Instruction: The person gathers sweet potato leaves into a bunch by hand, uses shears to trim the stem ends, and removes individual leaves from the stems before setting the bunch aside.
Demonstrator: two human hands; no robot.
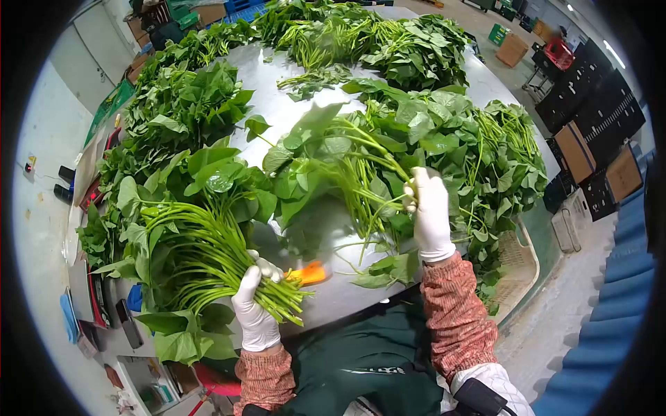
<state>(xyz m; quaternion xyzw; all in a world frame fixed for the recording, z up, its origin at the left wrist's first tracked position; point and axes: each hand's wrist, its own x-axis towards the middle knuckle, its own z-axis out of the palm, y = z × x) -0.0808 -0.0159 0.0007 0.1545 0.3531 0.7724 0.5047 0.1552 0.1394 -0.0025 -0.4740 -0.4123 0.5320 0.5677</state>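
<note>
My left hand (257, 301), in a white glove, is closed round a thick bunch of leafy green stems (201, 249), their cut ends pointing right and toward me. Beside its fingers, an orange object (309, 273) lies on the metal table (333, 295). My right hand (428, 211), gloved too, pinches a few loose leafy stems (371, 142) by their ends. Their leaves reach up and left over the table, blurred in places. Just behind that hand is a heap of the same greens (444, 125).
More leafy piles line the left side (173, 118) and the far end (361, 38) of the table. A pale plastic crate (520, 263) stands below the right edge. Black crates (590, 97) and cardboard (576, 152) are stacked farther right, near a blue curtain (614, 298).
</note>
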